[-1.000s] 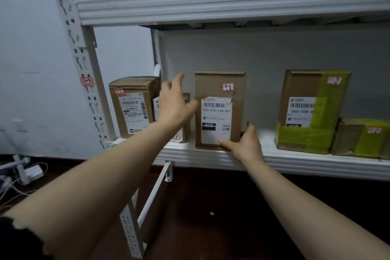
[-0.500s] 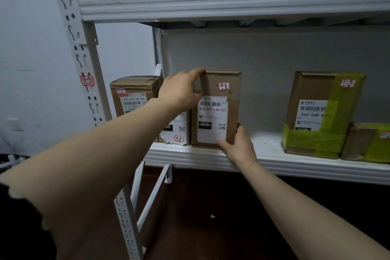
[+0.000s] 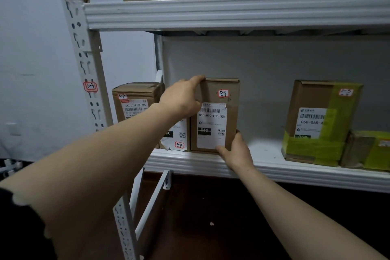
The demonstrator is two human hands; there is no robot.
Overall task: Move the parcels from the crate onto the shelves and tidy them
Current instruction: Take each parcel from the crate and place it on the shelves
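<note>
The tall brown cardboard parcel (image 3: 211,124) has slid left and stands upright on the white metal shelf (image 3: 211,167), against the smaller brown parcel (image 3: 175,137) at 9 o'clock. The left hand (image 3: 181,99) hooks its fingers over the 11 o'clock corner; the right hand (image 3: 236,150) pinches the 5 o'clock corner. Placement looks nearly done.

The middle parcel (image 3: 230,112) reads 010-010-L30-551, the left parcel (image 3: 135,93) 642 L714 00 015, the post sticker (image 3: 90,86) 3-3.

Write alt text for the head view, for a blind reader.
A left hand grips the top left corner of an upright brown parcel on a white shelf; the right hand holds its bottom right corner. More parcels stand beside it.
</note>
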